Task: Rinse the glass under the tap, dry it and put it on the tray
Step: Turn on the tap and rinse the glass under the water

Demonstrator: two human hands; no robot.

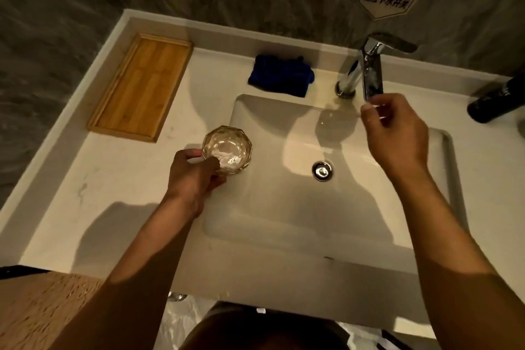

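Note:
A faceted clear glass stands upright at the left rim of the white sink basin, and my left hand grips its near side. My right hand is raised over the basin's back right, its fingertips at the front end of the chrome tap. I cannot tell whether the fingers pinch the tap or only touch it. No water stream shows. A folded blue cloth lies on the counter behind the basin. The empty wooden tray sits at the counter's back left.
A dark bottle lies at the counter's right edge. The drain plug sits in the middle of the basin. A sign hangs on the wall above the tap. A woven mat shows at the lower left.

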